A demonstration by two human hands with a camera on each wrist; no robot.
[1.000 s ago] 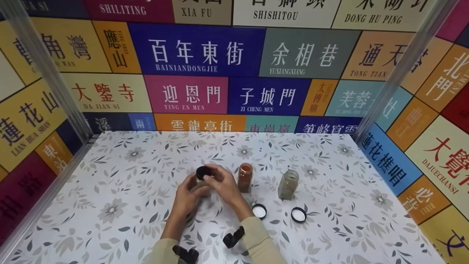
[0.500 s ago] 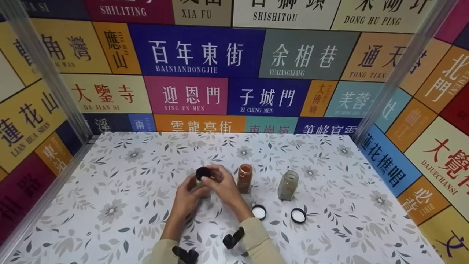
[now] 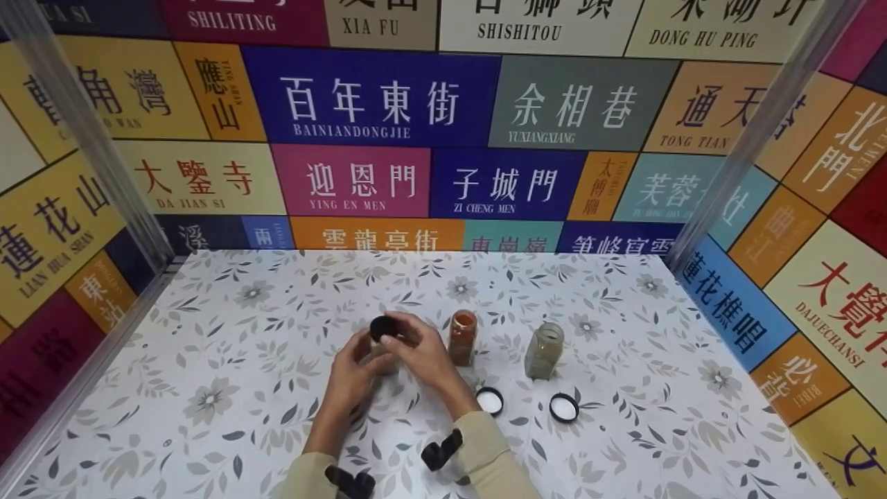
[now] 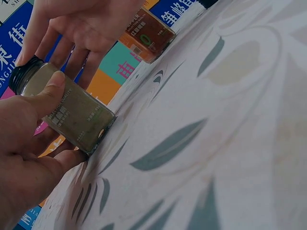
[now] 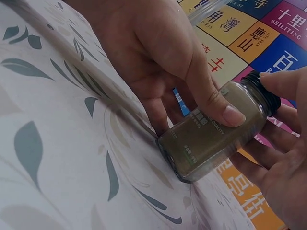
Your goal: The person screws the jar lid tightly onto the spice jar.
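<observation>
A small glass spice jar (image 3: 382,357) (image 4: 72,115) (image 5: 211,132) of olive-green powder stands on the floral table (image 3: 242,360). My left hand (image 3: 350,374) (image 4: 29,143) (image 5: 158,52) grips its body, thumb on the glass. My right hand (image 3: 416,346) (image 4: 81,28) (image 5: 283,143) pinches the black cap (image 3: 383,326) (image 4: 21,72) (image 5: 266,88) on the jar's neck. To the right stand an uncapped jar of orange-red spice (image 3: 463,337) (image 4: 151,34) and an uncapped greyish jar (image 3: 545,350).
Two loose black caps with white liners (image 3: 490,400) (image 3: 564,407) lie on the table in front of the uncapped jars. Colourful sign-printed walls (image 3: 443,138) close in the back and both sides. Metal posts (image 3: 90,138) stand at the back corners.
My right hand's fingers have shifted slightly round the black cap. The jar and my left hand stay in place.
</observation>
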